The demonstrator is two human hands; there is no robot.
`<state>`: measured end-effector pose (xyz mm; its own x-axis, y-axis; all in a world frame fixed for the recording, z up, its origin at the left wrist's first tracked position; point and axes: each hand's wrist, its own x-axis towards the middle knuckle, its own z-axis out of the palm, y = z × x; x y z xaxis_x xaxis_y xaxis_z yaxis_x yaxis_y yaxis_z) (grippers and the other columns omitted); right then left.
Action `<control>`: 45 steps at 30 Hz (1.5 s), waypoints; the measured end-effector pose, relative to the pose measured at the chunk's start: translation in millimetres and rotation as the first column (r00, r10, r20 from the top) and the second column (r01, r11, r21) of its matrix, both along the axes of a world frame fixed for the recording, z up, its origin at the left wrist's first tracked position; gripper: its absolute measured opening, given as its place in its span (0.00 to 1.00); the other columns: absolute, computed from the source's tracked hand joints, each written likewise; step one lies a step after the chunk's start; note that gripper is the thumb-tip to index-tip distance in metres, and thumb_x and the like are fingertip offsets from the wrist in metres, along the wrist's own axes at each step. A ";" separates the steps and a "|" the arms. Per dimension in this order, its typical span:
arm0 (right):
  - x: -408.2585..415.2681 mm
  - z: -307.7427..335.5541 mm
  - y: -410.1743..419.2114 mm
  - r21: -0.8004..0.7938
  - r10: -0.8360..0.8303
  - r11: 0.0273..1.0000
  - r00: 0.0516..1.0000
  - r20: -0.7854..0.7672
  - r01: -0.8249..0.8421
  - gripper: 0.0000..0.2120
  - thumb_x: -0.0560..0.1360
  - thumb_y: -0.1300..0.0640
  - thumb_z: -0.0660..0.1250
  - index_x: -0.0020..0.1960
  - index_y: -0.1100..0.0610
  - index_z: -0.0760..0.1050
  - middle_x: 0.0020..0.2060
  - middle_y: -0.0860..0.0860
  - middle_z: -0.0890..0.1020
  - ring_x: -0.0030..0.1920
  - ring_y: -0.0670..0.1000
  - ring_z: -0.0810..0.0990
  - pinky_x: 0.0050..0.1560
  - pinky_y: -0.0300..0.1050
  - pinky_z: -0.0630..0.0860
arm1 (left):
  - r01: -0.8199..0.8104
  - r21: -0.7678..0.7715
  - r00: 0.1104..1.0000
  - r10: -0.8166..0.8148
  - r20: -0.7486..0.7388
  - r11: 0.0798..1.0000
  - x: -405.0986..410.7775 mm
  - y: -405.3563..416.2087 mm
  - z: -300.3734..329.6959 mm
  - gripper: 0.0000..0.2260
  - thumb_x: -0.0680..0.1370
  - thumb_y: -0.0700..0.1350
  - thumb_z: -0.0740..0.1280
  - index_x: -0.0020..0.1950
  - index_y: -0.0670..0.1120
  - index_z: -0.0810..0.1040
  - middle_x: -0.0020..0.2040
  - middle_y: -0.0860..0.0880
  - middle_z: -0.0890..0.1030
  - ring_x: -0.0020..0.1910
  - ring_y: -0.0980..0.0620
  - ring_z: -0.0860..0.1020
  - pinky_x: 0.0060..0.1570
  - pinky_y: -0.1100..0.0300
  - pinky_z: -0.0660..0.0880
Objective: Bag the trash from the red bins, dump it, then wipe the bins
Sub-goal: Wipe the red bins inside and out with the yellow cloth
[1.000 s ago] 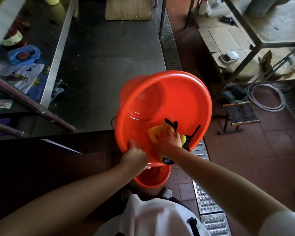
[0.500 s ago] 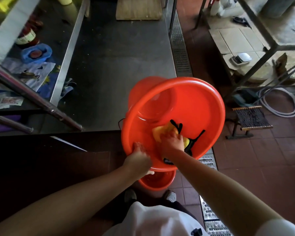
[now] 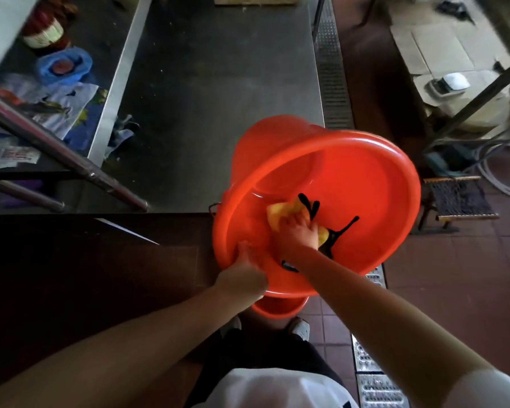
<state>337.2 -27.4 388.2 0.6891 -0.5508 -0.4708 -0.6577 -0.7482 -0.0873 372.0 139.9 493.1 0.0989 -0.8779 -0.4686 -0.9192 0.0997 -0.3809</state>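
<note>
**Evidently the wiping stage: one red bin under the cloth**

Nearest the camera, the person's two bare forearms reach forward over a white garment; the left hand (image 3: 243, 267) grips the near rim of the red bin (image 3: 374, 184), fingers curled over the edge, and holds it tilted with its mouth towards the wearer; the right hand (image 3: 299, 231) is inside the bin and presses a yellow cloth (image 3: 277, 214) with black trim against the lower inner wall, its fingers bent over the fabric, though whether they clutch it or merely press it flat cannot be told. The bin is held in the air, above the edge of the steel tabletop (image 3: 218, 83) and the red-tiled floor (image 3: 468, 275); its inside shows no rubbish, so the bagging and dumping look done for this one, and the wipe appears under way. Just below it, by the person's shoes, part of a second red bin (image 3: 280, 307) sits on the floor; whether that one has been wiped cannot be judged. Beyond, a floor drain grate (image 3: 331, 69) runs beside the tabletop; further left a blue wrapper (image 3: 62, 66) lies among papers; to the right, a small stool (image 3: 457, 198) stands under a metal frame.
</note>
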 end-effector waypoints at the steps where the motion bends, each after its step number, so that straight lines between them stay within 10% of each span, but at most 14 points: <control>1: 0.4 -2.4 7.5 0.032 0.037 0.999 0.998 0.044 -0.038 0.22 0.83 0.45 0.54 0.75 0.50 0.65 0.74 0.48 0.67 0.77 0.52 0.57 0.70 0.59 0.59 | -0.007 -0.009 1.000 0.007 0.011 1.000 0.5 0.8 -2.1 0.20 0.62 0.57 0.75 0.44 0.44 0.88 0.43 0.38 0.85 0.46 0.38 0.84 0.50 0.41 0.79; 7: -7.9 -14.9 -60.6 -0.008 0.178 0.984 0.983 0.041 -0.178 0.18 0.83 0.50 0.56 0.72 0.46 0.69 0.72 0.46 0.71 0.76 0.51 0.60 0.74 0.51 0.56 | -0.008 0.028 0.989 0.003 0.149 1.000 -15.6 -1.9 -13.0 0.21 0.75 0.51 0.66 0.59 0.36 0.81 0.55 0.31 0.80 0.55 0.33 0.80 0.55 0.40 0.77; 19: 24.1 -23.3 -44.3 0.115 0.084 0.990 0.996 0.030 -0.087 0.23 0.84 0.56 0.53 0.78 0.52 0.60 0.79 0.55 0.58 0.79 0.55 0.55 0.74 0.58 0.58 | -0.052 -0.084 0.989 0.063 0.137 0.995 -13.7 4.4 -24.3 0.19 0.68 0.50 0.74 0.53 0.39 0.85 0.50 0.36 0.84 0.50 0.38 0.84 0.50 0.46 0.80; 24: -12.1 5.1 -10.4 0.151 0.078 0.985 0.995 0.058 -0.086 0.19 0.84 0.57 0.51 0.73 0.51 0.65 0.75 0.53 0.67 0.72 0.56 0.69 0.67 0.55 0.66 | -0.064 -0.057 0.995 0.068 0.074 0.996 -9.5 8.0 -17.9 0.24 0.61 0.53 0.77 0.49 0.38 0.86 0.46 0.35 0.84 0.46 0.37 0.84 0.49 0.44 0.80; 32: -86.3 36.4 39.5 0.069 0.236 0.968 0.970 0.065 -0.240 0.27 0.83 0.51 0.55 0.81 0.51 0.55 0.80 0.49 0.57 0.80 0.48 0.52 0.70 0.53 0.61 | -0.040 -0.026 0.999 0.041 0.037 0.999 -9.3 9.0 -34.6 0.29 0.82 0.50 0.57 0.70 0.25 0.63 0.65 0.21 0.66 0.65 0.21 0.67 0.66 0.29 0.60; 37: -122.6 65.3 29.8 0.016 0.379 0.921 0.905 0.194 -0.389 0.29 0.79 0.41 0.62 0.78 0.47 0.64 0.76 0.49 0.69 0.75 0.56 0.68 0.65 0.57 0.72 | -0.056 -0.075 0.998 0.054 -0.021 0.996 -0.8 11.1 -33.7 0.28 0.82 0.50 0.57 0.70 0.26 0.64 0.65 0.21 0.67 0.65 0.22 0.68 0.66 0.30 0.61; 45: -90.4 63.1 34.6 -0.011 0.300 0.954 0.954 -0.027 -0.300 0.28 0.82 0.38 0.50 0.80 0.42 0.53 0.80 0.47 0.57 0.80 0.55 0.53 0.73 0.60 0.58 | -0.098 -0.070 0.988 0.089 -0.125 0.993 7.2 12.7 -20.1 0.35 0.77 0.61 0.64 0.68 0.31 0.71 0.65 0.25 0.71 0.66 0.27 0.70 0.67 0.35 0.63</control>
<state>246.8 7.2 451.3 0.8116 -0.3277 -0.4836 -0.4048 -0.9124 -0.0611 379.2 152.7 473.0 0.1284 -0.9008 -0.4149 -0.9631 -0.0134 -0.2689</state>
